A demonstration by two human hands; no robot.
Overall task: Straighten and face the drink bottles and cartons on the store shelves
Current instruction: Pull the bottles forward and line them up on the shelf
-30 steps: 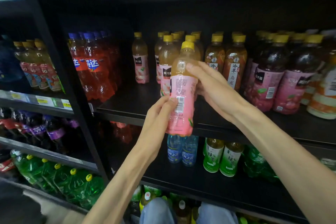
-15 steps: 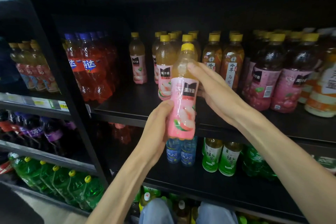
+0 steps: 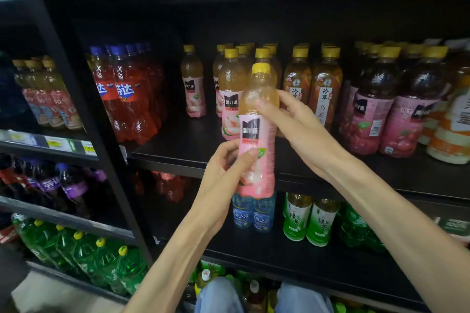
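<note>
While both hands clasp the peach bottle (image 3: 256,132), left hand (image 3: 226,168) low, right hand (image 3: 295,122) high, label seemingly forward; next, set it on the shelf (image 3: 178,152).

You hold the bottle (image 3: 257,134) in front of the shelf (image 3: 178,152) edge: left hand (image 3: 226,173) low on it, right hand (image 3: 297,129) up top. Tea bottles (image 3: 312,94) stand behind, sodas (image 3: 122,94) to the left.

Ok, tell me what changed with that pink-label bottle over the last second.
The peach juice bottle was turned: a second ago its barcode faced the camera, now the black logo panel and peach picture do. The left hand still grips its lower label, the right hand its shoulder. The shelved bottles stayed put.
</note>
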